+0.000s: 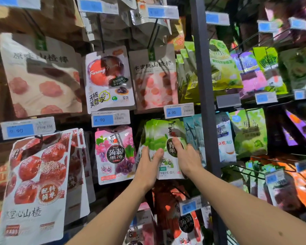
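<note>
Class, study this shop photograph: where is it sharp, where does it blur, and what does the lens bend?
Head view: sharpest mid-frame, on the green-and-white glossy pouch gripped by the left hand and right hand; head view: purple and green bags at the right edge smear into blur; head view: the dark metal upright post leans, likely wide-angle distortion.

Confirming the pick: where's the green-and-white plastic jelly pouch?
Head view, centre: the green-and-white plastic jelly pouch is between the pink grape pouch and the dark metal post, held by the left hand and right hand.
</note>
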